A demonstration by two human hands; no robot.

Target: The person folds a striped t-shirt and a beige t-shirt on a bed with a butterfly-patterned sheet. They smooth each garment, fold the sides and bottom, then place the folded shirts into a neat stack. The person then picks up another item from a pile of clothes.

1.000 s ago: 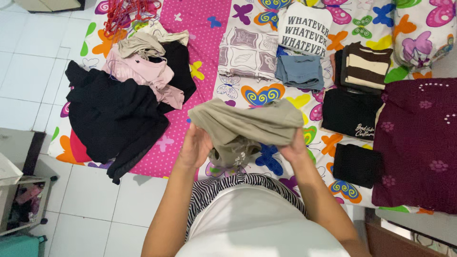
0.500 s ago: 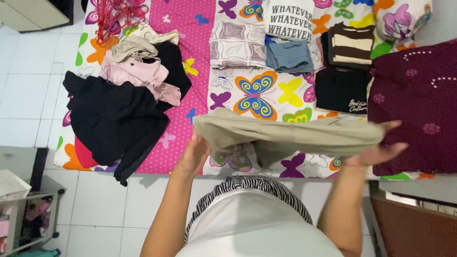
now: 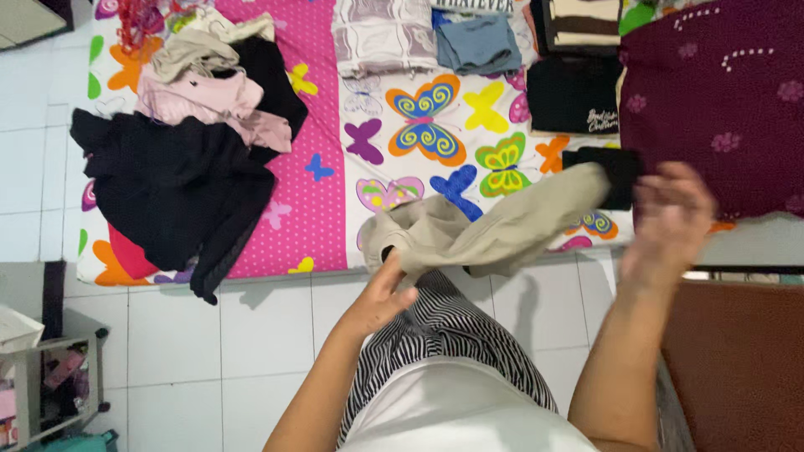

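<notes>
Your left hand [image 3: 383, 293] grips one bunched end of a beige garment [image 3: 486, 230], fingers closed on the cloth at the near edge of the mattress [image 3: 318, 209]. The garment stretches from that grip up and to the right, above the butterfly-print sheet, its far end reaching just short of a small folded black piece [image 3: 624, 172].

Your right hand [image 3: 670, 222] is blurred. It sits just beside the garment's far end, fingers spread. You cannot tell from this frame whether it touches the cloth; no grip is visible.

The two hands are well apart, with the garment spanning most of the gap between them.

Left part of the mattress: a loose pile of unfolded clothes [image 3: 193, 159], with a large black item hanging over the near edge, pink and beige items on top, and more black cloth behind.

Far row, folded items, left to right: a pale patterned piece [image 3: 381, 38], a grey-blue piece [image 3: 477, 42], a striped dark-and-cream piece [image 3: 582, 21]. In front of the striped one lies a folded black shirt [image 3: 574, 96] with small pale lettering.

Right side: a dark purple cloth [image 3: 720, 100] with small flower marks, spread flat.

White tiled floor [image 3: 167, 335] lies under the near edge. A small shelf rack [image 3: 50, 385] stands at the lower left corner.
</notes>
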